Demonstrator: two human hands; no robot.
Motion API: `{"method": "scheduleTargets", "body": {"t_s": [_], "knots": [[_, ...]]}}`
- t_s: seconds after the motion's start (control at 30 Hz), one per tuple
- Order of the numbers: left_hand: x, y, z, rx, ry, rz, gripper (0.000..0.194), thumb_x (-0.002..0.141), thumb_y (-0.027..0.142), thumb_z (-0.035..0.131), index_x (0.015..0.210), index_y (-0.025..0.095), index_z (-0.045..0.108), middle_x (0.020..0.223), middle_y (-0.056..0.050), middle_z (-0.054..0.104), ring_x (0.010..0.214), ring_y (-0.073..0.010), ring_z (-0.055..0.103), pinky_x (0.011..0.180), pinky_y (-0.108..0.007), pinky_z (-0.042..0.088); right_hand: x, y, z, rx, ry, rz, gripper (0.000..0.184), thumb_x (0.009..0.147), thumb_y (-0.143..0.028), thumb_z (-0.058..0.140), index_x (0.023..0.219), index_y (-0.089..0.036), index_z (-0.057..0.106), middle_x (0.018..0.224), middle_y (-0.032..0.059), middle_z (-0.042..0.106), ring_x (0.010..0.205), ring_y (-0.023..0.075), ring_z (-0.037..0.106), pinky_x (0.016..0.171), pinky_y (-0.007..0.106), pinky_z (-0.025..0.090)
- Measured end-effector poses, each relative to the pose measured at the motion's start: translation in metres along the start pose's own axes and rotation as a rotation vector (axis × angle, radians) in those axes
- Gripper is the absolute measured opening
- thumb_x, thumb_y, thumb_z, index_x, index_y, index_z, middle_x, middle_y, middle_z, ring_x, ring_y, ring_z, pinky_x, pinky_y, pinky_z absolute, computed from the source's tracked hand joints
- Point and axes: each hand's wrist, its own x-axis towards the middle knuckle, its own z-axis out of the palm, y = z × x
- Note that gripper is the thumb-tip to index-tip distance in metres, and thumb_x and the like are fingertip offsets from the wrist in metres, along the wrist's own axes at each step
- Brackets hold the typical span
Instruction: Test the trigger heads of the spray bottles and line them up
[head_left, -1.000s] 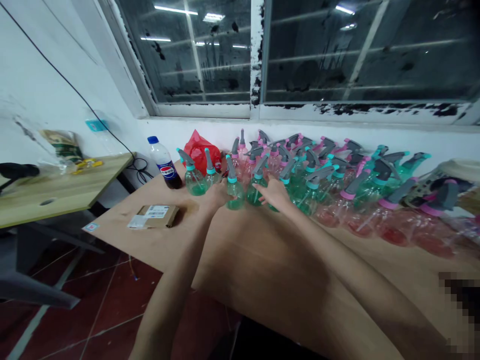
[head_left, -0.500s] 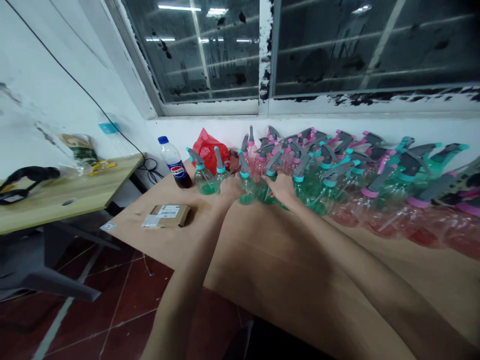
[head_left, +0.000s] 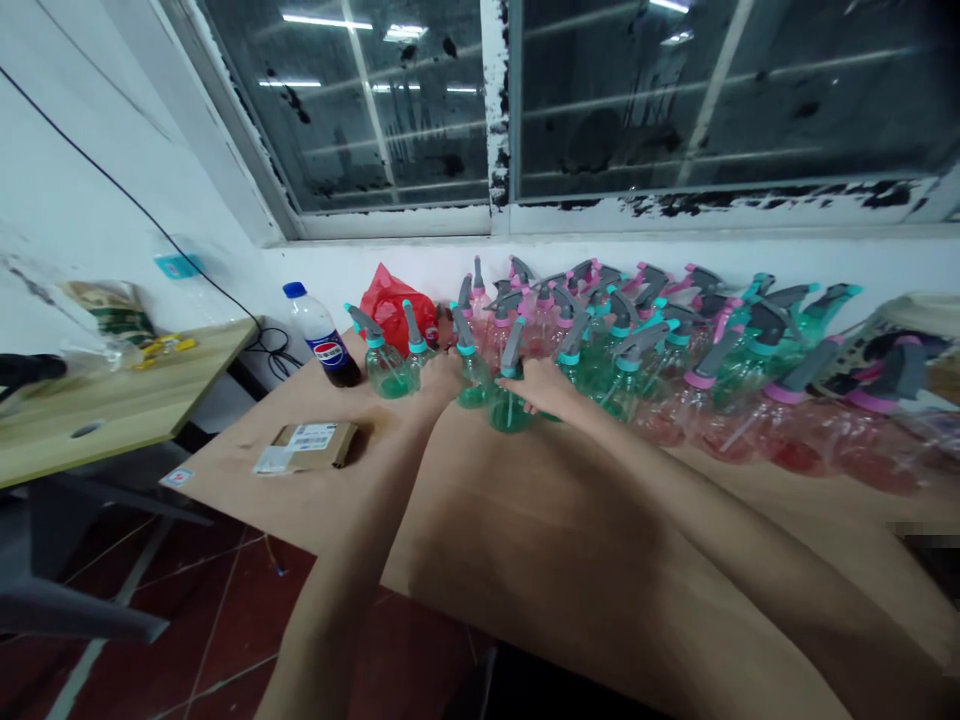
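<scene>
— So, clock centred on what, exactly?

— On the front green bottle (head_left: pixel 508 412), upright on the table (head_left: pixel 510 520), with twelve towards the window (head_left: pixel 412 130).

— And the hands? Spread, or closed on something?

— Right hand (head_left: pixel 551 388) closed round that bottle's upper part from three o'clock, thumb laid across the front, fingers curled and partly out of sight. Left hand (head_left: pixel 441 378) at about ten, right by the flank of a second green bottle (head_left: pixel 475 378); fingers too hidden to tell whether pinching or merely touching.

— Anything farther round that way?

— Between nine and ten, two more green bottles (head_left: pixel 391 378), upright, with a red bag (head_left: pixel 390 305) behind and a cola bottle (head_left: pixel 326 345) beyond. Between eight and nine, a flat cardboard packet (head_left: pixel 311 445).

— And towards the other side?

— From twelve round to three, crowded spray bottles: pink-collared ones (head_left: pixel 497 340) towards twelve, green ones (head_left: pixel 616 400) nearer three, then red-tinted ones (head_left: pixel 799 452) farther out.

— How much done, how much left?

— Spray heads already on every bottle clearly visible, coloured liquid low in several. Three-o'clock crowd, by judgement, largely placed; nine-o'clock end looser, with gaps, and the front green bottle a little forward of its neighbours, so probably least settled. No sure count, though: too much overlap.
</scene>
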Motion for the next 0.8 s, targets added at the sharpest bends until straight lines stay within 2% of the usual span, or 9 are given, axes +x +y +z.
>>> {"method": "scheduleTargets", "body": {"t_s": [0.07, 0.1, 0.2, 0.27, 0.37, 0.53, 0.63, 0.73, 0.8], "knots": [[-0.002, -0.001, 0.004, -0.023, 0.035, 0.005, 0.031, 0.091, 0.03, 0.059, 0.12, 0.017, 0.054, 0.118, -0.009, 0.056, 0.099, -0.0231, 0.06, 0.081, -0.042, 0.051, -0.015, 0.002, -0.002, -0.024, -0.019, -0.083, 0.038, 0.087, -0.038, 0.056, 0.115, -0.011, 0.055, 0.084, 0.0103, 0.069, 0.053, 0.0148, 0.062, 0.052, 0.029, 0.05], [-0.003, -0.002, 0.006, -0.036, 0.059, 0.011, 0.031, 0.091, 0.03, 0.059, 0.12, 0.017, 0.054, 0.118, -0.009, 0.056, 0.099, -0.0231, 0.06, 0.081, -0.042, 0.051, -0.023, 0.004, -0.003, -0.037, -0.022, -0.125, 0.037, 0.086, -0.038, 0.057, 0.113, -0.013, 0.057, 0.085, 0.0103, 0.069, 0.052, 0.0147, 0.062, 0.051, 0.028, 0.048], [-0.009, -0.003, 0.012, -0.078, 0.143, 0.036, 0.031, 0.092, 0.03, 0.058, 0.12, 0.017, 0.054, 0.119, -0.009, 0.056, 0.099, -0.0231, 0.06, 0.081, -0.042, 0.051, -0.053, 0.012, -0.008, -0.085, -0.008, -0.234, 0.031, 0.083, -0.041, 0.058, 0.101, -0.016, 0.062, 0.094, 0.0114, 0.069, 0.069, 0.0202, 0.066, 0.06, 0.031, 0.048], [-0.011, -0.003, 0.016, -0.103, 0.192, 0.043, 0.032, 0.092, 0.03, 0.058, 0.12, 0.016, 0.053, 0.119, -0.009, 0.056, 0.099, -0.0231, 0.06, 0.081, -0.042, 0.051, -0.074, 0.019, -0.012, -0.119, 0.002, -0.276, 0.029, 0.082, -0.043, 0.059, 0.096, -0.018, 0.064, 0.092, 0.0114, 0.07, 0.078, 0.0244, 0.066, 0.065, 0.034, 0.048], [-0.011, -0.001, 0.02, -0.139, 0.249, 0.039, 0.032, 0.092, 0.03, 0.058, 0.12, 0.016, 0.053, 0.119, -0.009, 0.056, 0.099, -0.0231, 0.06, 0.081, -0.043, 0.051, -0.104, 0.027, -0.019, -0.15, 0.003, -0.307, 0.032, 0.081, -0.046, 0.058, 0.093, -0.017, 0.065, 0.088, 0.0121, 0.07, 0.08, 0.0268, 0.065, 0.067, 0.038, 0.048], [-0.017, 0.003, 0.021, -0.201, 0.315, 0.032, 0.035, 0.089, 0.03, 0.061, 0.12, 0.014, 0.053, 0.119, -0.011, 0.057, 0.104, -0.0261, 0.058, 0.086, -0.044, 0.049, -0.142, 0.039, -0.028, -0.129, -0.002, -0.351, 0.025, 0.082, -0.042, 0.059, 0.092, -0.019, 0.065, 0.091, 0.009, 0.071, 0.079, 0.024, 0.067, 0.067, 0.036, 0.049], [-0.033, 0.006, 0.015, -0.243, 0.34, 0.038, 0.051, 0.08, 0.028, 0.068, 0.124, 0.008, 0.049, 0.117, -0.018, 0.056, 0.115, -0.0349, 0.051, 0.094, -0.045, 0.043, -0.158, 0.048, -0.034, -0.109, -0.001, -0.346, 0.024, 0.08, -0.041, 0.062, 0.09, -0.02, 0.066, 0.089, 0.0083, 0.071, 0.077, 0.0233, 0.067, 0.064, 0.035, 0.049], [-0.059, 0.014, 0.006, -0.291, 0.331, 0.071, 0.054, 0.082, 0.028, 0.062, 0.13, 0.01, 0.044, 0.123, -0.019, 0.053, 0.123, -0.0375, 0.044, 0.099, -0.05, 0.036, -0.175, 0.054, -0.043, -0.073, -0.046, -0.31, 0.025, 0.078, -0.038, 0.064, 0.096, -0.021, 0.066, 0.092, 0.0068, 0.071, 0.082, 0.0235, 0.067, 0.07, 0.035, 0.05], [-0.084, 0.025, 0.002, -0.33, 0.275, 0.119, 0.054, 0.084, 0.032, 0.057, 0.13, 0.008, 0.044, 0.127, -0.021, 0.051, 0.122, -0.0384, 0.045, 0.1, -0.052, 0.035, -0.187, 0.057, -0.051, -0.038, -0.079, -0.289, 0.025, 0.078, -0.035, 0.065, 0.099, -0.022, 0.066, 0.093, 0.0051, 0.071, 0.084, 0.0229, 0.067, 0.073, 0.034, 0.05]]}}
